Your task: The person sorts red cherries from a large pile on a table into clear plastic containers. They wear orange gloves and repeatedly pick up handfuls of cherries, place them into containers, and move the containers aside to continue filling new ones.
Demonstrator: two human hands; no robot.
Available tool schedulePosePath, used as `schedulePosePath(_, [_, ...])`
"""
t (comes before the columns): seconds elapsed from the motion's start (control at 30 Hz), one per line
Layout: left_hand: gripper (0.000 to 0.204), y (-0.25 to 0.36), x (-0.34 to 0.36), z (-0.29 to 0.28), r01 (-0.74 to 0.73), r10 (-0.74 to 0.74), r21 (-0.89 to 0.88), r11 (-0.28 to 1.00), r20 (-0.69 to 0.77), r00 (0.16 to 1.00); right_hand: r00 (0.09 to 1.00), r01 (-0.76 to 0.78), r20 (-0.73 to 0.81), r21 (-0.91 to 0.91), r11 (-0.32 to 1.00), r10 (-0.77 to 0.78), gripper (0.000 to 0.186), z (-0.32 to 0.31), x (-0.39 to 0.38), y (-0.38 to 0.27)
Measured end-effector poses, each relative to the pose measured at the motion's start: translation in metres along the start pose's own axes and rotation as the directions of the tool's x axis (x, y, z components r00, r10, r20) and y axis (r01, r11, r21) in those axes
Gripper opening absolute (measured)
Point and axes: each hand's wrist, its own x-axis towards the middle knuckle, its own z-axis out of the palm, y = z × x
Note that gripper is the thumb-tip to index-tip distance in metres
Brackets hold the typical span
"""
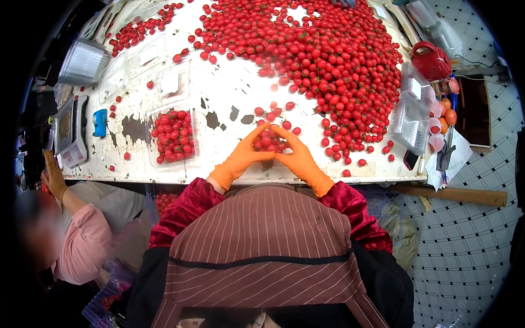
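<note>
At the far left, beside the bench, sits a co-worker in a pink sleeve, whose gloved hand is raised near the bench's edge. On the bench at that end stand a stack of clear plastic containers and, nearer, a grey device with a blue gadget just beside it. Next comes a clear punnet filled with cherry tomatoes, with a few loose ones scattered to its left and clear packaging lying behind it. Right of the punnet, the person's left hand and right hand, both in orange gloves, rest low over the bench near its front edge, fingers and thumbs spread into an arch, the tips of the two hands meeting or almost meeting. Inside that ring lies a small cluster of cherry tomatoes; whether the gloves press on any of them cannot be told. More tomatoes lie just beyond the fingertips, and a great heap of cherry tomatoes covers the back and right of the bench. At the right edge are clear plastic trays, a red jug and larger round fruits, some of the fruits near foam nets.
</note>
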Motion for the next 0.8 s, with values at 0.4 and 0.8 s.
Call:
schedulePosePath(0.4, [0.046,0.006,-0.003,-0.007,0.072,-0.081,-0.378,0.923,-0.008,0.997,0.999,0.024,0.029,-0.048,0.999,-0.023,0.050,0.008,0.015,-0.016])
schedulePosePath(0.8, [0.044,0.032,-0.052,-0.033,0.014,-0.090,-0.384,0.923,-0.181,0.979,0.926,-0.273,0.313,0.174,0.946,0.210,0.038,0.042,0.056,-0.061])
